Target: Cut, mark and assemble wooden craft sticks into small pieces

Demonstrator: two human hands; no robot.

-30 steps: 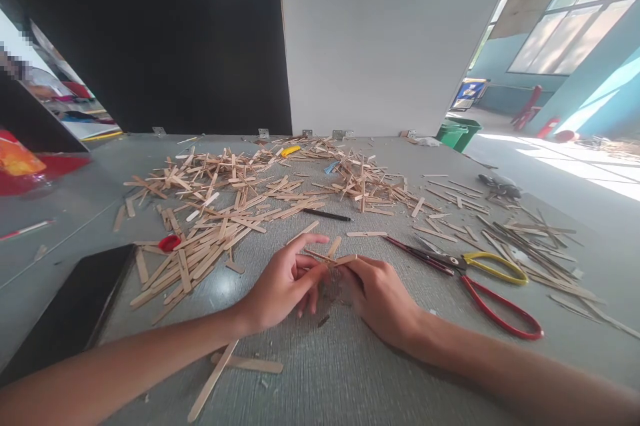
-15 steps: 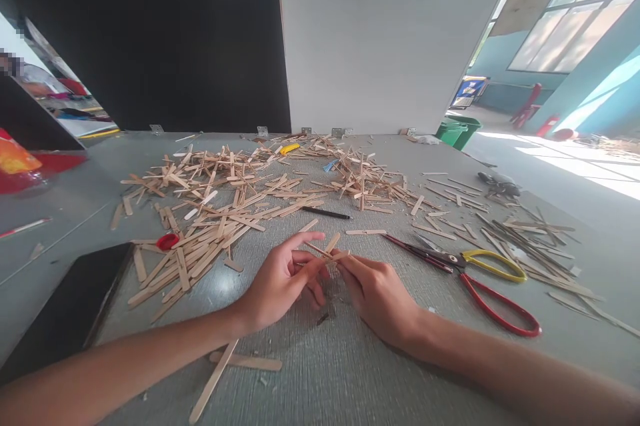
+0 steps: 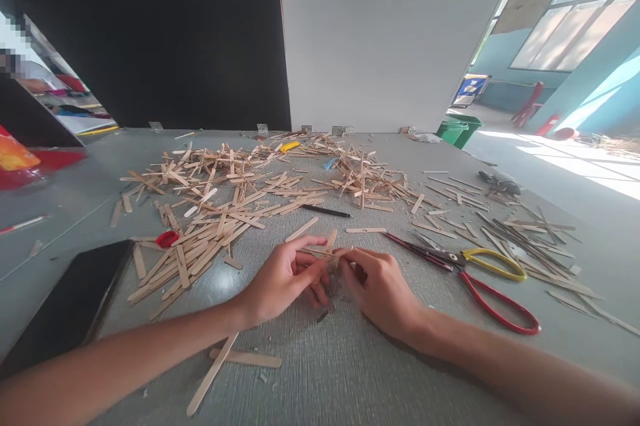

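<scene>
My left hand (image 3: 283,279) and my right hand (image 3: 377,289) meet at the middle of the grey table (image 3: 325,373). Both pinch a thin wooden stick piece (image 3: 325,253) between thumb and fingers, held just above the tabletop. The left index finger stretches out over it. A big scatter of wooden craft sticks (image 3: 220,206) lies beyond my left hand. Red and yellow handled scissors (image 3: 470,273) lie just right of my right hand.
A black tablet (image 3: 65,299) lies at the left near edge, a red cap (image 3: 167,239) beside it. A black pen (image 3: 327,212) lies beyond my hands. Thin dark strips (image 3: 525,239) litter the right side. Two crossed sticks (image 3: 225,366) lie under my left forearm. White and black boards stand behind.
My hands have drawn closer together and the stick piece now lies flatter between them. The right fingers have curled in tighter on it.
</scene>
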